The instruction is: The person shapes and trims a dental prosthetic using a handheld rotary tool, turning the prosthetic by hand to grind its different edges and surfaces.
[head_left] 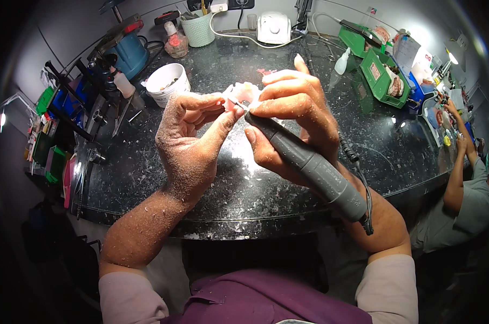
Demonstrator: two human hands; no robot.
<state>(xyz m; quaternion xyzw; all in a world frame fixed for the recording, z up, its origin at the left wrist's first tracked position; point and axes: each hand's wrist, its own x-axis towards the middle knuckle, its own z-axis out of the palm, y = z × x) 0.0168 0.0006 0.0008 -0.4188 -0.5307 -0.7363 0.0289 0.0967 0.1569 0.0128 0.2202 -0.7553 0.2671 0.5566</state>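
Observation:
Between the thumb and fingers of my left hand (188,135) is a pink denture (248,90), an arch-shaped base held up over the bench. Fine pale dust coats that hand and forearm. My right hand (298,113) grips a dark grey rotary handpiece (309,164) slantwise, its body running back toward my right forearm and a coiled cord at its rear end. The handpiece's thin metal bur meets or nearly meets the denture beside my left thumb; exact contact cannot be made out. My right fingertips are close to the denture's right side.
The dark bench (244,189) is strewn with shavings. A white tub (169,83) stands beyond my left hand, near a pink-topped bottle (175,40) and a blue machine (128,54). Far right are a green box (382,78) with dental models and a white squeeze bottle (342,62). Another person's arm (457,173) rests rightward.

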